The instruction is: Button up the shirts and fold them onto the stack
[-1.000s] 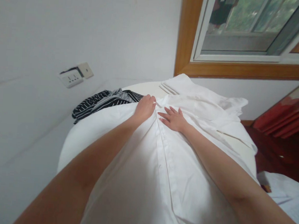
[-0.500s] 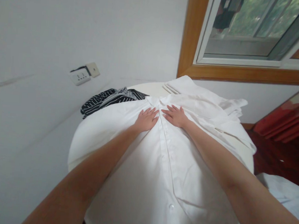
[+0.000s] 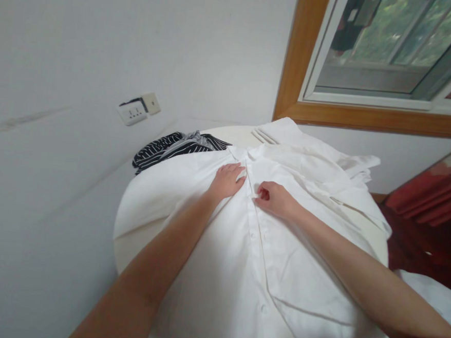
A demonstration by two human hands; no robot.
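Observation:
A white button-up shirt (image 3: 227, 251) is spread front up over a round pale table (image 3: 139, 237), its collar toward the wall. My left hand (image 3: 228, 180) lies flat on the shirt beside the front opening, just below the collar, fingers outstretched. Across the opening, my right hand (image 3: 273, 198) is curled, with thumb and fingers at the edge of the button placket (image 3: 254, 225). It appears to pinch the cloth there, though the fingertips are partly hidden. Buttons show lower down the front.
Black-and-white striped cloth (image 3: 173, 150) lies bunched at the table's far left edge. Folded white cloth (image 3: 286, 129) sits beyond the collar. A wall socket (image 3: 132, 112) is at left, a wood-framed window (image 3: 368, 114) at back right, and a red curtain (image 3: 432, 196) at right.
My right hand has gone from flat and spread to curled, and has moved down along the placket toward me. My left hand stays flat on the shirt. The view has shifted slightly.

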